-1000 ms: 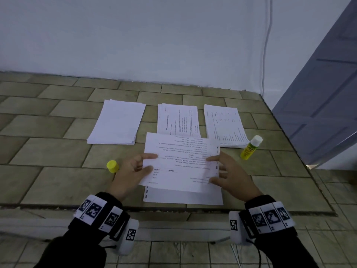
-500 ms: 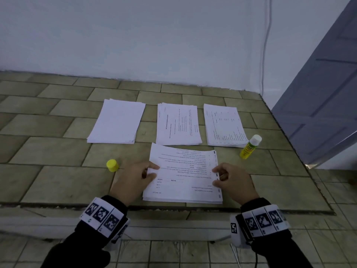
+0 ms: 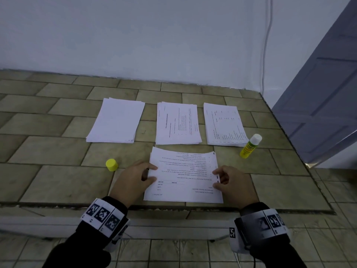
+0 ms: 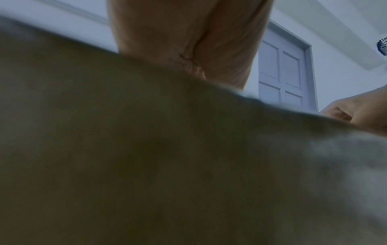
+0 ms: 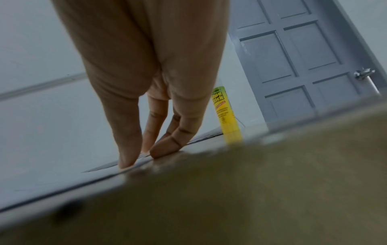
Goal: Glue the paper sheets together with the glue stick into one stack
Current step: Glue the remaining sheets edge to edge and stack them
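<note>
While both hands' fingers pinch the printed sheet, the yellow tube reads "Glue Stick".

The head camera looked forward and down over the tiled worktop from its near edge. Both wrist cameras sat low against it, facing the far edge; all three shared the door.
</note>
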`<state>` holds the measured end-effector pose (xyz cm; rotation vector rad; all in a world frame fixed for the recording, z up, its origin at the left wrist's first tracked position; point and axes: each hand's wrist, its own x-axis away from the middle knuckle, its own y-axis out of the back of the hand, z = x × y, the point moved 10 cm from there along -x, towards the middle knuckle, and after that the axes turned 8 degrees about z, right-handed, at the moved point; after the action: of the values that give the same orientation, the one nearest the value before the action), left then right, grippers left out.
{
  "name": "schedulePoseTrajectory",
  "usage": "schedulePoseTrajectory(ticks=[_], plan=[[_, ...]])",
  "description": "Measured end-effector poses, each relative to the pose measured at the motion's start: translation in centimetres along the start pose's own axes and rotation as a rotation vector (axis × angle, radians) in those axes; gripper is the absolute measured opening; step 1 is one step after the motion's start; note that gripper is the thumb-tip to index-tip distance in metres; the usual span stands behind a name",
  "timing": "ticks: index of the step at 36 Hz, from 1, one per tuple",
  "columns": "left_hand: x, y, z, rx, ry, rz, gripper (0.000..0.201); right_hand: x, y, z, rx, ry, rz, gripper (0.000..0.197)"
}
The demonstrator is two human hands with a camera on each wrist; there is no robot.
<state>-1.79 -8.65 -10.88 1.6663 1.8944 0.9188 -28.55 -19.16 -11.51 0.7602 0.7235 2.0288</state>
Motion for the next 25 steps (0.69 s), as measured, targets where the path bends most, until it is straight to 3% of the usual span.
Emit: schedulePoseTrajectory(ticks=[25], plan=[[-0.2,-0.3,0.9,-0.019,-0.006,0.013,0.031,0.6,0.1,1.1,0.093,-0.028,0.026,0.030]])
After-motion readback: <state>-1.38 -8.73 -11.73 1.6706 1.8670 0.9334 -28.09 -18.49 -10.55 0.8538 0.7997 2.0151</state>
